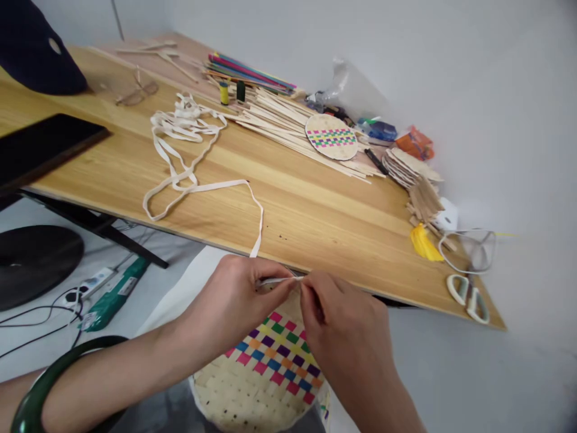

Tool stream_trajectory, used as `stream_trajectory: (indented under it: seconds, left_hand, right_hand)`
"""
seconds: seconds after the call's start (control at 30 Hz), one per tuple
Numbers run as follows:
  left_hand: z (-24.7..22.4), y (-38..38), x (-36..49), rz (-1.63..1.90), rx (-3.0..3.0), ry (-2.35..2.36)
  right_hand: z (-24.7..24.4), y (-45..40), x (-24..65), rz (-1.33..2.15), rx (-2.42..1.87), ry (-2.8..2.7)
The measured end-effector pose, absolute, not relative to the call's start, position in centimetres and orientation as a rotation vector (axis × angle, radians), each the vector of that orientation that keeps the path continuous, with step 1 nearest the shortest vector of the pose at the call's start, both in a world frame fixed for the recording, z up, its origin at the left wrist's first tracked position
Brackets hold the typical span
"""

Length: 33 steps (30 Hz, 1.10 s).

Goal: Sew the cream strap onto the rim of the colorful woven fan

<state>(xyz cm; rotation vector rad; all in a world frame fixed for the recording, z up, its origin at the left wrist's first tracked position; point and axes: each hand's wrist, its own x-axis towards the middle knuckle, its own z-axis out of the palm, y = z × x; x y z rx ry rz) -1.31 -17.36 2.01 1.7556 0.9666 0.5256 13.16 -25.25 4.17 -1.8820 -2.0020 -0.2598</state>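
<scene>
Hand status: your L hand (238, 288) was closed in a thumb-and-finger pinch, grasping the white tape (260, 222). Your R hand (347, 313), directly beside it w/ fingertips nearly meeting, was pinched on the upper rim of the woven disc (252, 391), where the tape met it; the exact contact under your R fingers was hidden.

Disc position: below and between both hands, in front of the counter (342, 216) edge, its face toward you. It showed a checked band in pink, green, yellow, purple, orange & blue; the rest was pale weave. Your R hand covered part of its R side.

Tape routing: from your L hand the tape ran up over the counter edge, then L to a loose, looped pile beyond that hand.

Surroundings, rel. to L hand: a dark flat device (45, 144) and a dark cap (36, 48) lay far up-L. Yellow spool (224, 93) and dark green spool (240, 91) stood beyond it, near the colored strips (252, 73). A green bangle (49, 373) circled your L forearm.

Rel. to R hand: pale strips (279, 120) lay beyond it, w/ a small color-banded disc (331, 137) on top. Up-R were a stack of pale discs (410, 166) and a yellow bundle (425, 242); white-handled scissors (478, 305) lay well to the R, near the counter's corner.
</scene>
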Motion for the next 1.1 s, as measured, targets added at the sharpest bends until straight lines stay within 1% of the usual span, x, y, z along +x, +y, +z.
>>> stream_trajectory:
  seconds: [0.07,0.13,0.2,0.33,0.37,0.43,0.53,0.67,0.73,0.9,1.0,1.1]
  left_hand:
    - [2.4,-17.4,-1.4,0.518,1.754,0.953]
    - [2.8,-17.4,-1.6,0.491,1.726,0.943]
    - [3.4,-17.3,-1.6,0.459,1.685,0.942]
    - [4.6,-17.2,-1.6,0.386,1.585,0.929]
    - [4.8,-17.2,-1.5,0.369,1.579,0.930]
    - [5.2,-17.2,-1.5,0.342,1.590,0.937]
    - [5.6,-17.2,-1.6,0.334,1.597,0.929]
    - [5.9,-17.3,-1.7,0.373,1.590,0.860]
    - [6.0,-17.3,-1.8,0.406,1.582,0.837]
    - [5.5,-16.8,-2.0,0.424,1.535,0.846]
    - [5.1,-16.4,-2.1,0.389,1.515,0.866]
    - [4.6,-16.3,-2.2,0.386,1.488,0.849]
  right_hand:
    - [4.4,-25.0,13.6,-0.232,-1.881,-1.957]
    - [4.9,-24.6,14.5,-0.062,-1.885,-1.868]
    - [5.5,-24.0,15.8,0.268,-1.871,-1.754]
    - [6.1,-22.7,17.5,1.292,-1.672,-1.463]
    - [6.0,-22.5,17.7,1.454,-1.601,-1.351]
    - [5.9,-22.3,17.8,1.616,-1.487,-1.117]
    - [5.9,-22.2,17.6,1.749,-1.349,-0.856]
    - [5.7,-22.0,17.3,1.886,-1.198,-0.691]
    - [5.2,-21.6,17.1,1.845,-1.150,-0.670]
    - [3.5,-20.8,17.0,1.554,-1.107,-0.602]
    - [3.1,-20.9,16.8,1.555,-1.041,-0.566]
    - [3.0,-21.1,16.4,1.634,-1.006,-0.575]
